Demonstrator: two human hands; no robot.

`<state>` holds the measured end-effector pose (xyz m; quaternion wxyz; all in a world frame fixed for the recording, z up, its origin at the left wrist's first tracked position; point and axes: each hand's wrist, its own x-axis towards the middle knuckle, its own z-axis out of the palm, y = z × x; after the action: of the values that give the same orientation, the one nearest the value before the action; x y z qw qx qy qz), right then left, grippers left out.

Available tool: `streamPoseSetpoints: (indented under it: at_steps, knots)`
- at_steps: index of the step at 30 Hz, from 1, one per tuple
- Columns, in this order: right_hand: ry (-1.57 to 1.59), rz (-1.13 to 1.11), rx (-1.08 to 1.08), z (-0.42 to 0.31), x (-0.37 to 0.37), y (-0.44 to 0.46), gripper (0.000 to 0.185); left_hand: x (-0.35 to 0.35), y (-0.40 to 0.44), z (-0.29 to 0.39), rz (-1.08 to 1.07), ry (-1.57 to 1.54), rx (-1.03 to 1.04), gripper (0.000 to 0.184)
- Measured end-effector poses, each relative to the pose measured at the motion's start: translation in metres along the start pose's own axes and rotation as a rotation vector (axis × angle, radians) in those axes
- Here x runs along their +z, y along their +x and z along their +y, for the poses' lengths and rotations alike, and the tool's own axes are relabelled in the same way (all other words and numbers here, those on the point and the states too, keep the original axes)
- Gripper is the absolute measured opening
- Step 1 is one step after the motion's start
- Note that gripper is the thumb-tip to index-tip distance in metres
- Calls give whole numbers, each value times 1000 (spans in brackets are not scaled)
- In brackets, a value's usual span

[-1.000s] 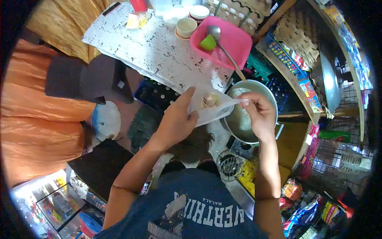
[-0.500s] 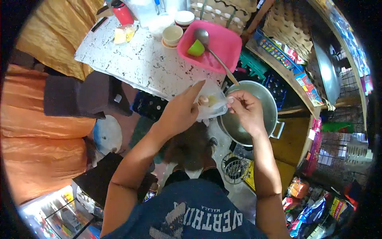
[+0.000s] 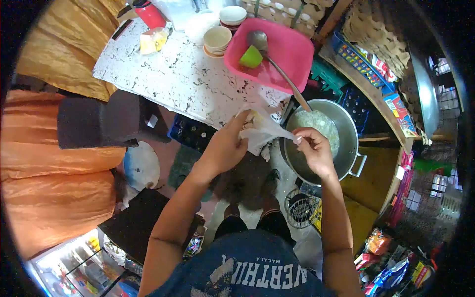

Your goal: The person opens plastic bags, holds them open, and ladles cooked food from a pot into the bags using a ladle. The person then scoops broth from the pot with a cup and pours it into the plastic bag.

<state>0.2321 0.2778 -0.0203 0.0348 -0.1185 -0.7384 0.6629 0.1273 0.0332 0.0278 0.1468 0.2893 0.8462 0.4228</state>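
A thin clear plastic bag hangs between my two hands, just left of the big metal pot. My left hand is wrapped around its fuller end, where small pale and yellowish pieces show through; I cannot make out what they are. At the other end, my right hand pinches the drawn-out plastic between thumb and fingers, over the near-left rim of the pot. A pale greenish patch, food or liquid, shows inside the pot.
On the speckled white table stand a pink basin with a green cup and a long-handled ladle, stacked bowls, and a red bottle. A round wire rack lies below the pot.
The plastic is now stretched to a narrow tail toward my right hand, and my left fingers have closed further around the bag. The pale greenish patch in the pot shows more plainly.
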Motion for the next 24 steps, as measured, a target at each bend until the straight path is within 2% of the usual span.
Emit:
streamPoseSetpoints:
  at_steps: [1,3,5,9,12,16,18,22,24]
  knots:
    - [8,6,2,4,-3,0,8,-5,2,8,-77,-46,-132,68]
    - [136,131,87,15,-8,1,9,-4,5,7,-158,-85,-264,67]
    - [184,149,80,21,-11,1,9,5,5,-6,-51,-86,-19,66]
    - [283,231,65,24,-8,-1,10,12,9,-9,-125,-102,10,67]
    - [405,267,60,22,-4,-2,10,15,14,-6,-145,-112,-44,65]
    - [387,192,20,21,0,3,9,20,22,-7,-124,-79,-89,63]
    - [256,146,-39,17,2,7,9,24,26,-14,-118,-78,-125,62]
    - [310,153,-114,7,1,12,7,36,27,-30,17,65,-40,64]
    - [447,195,-8,2,2,13,6,38,27,-27,41,103,-43,65]
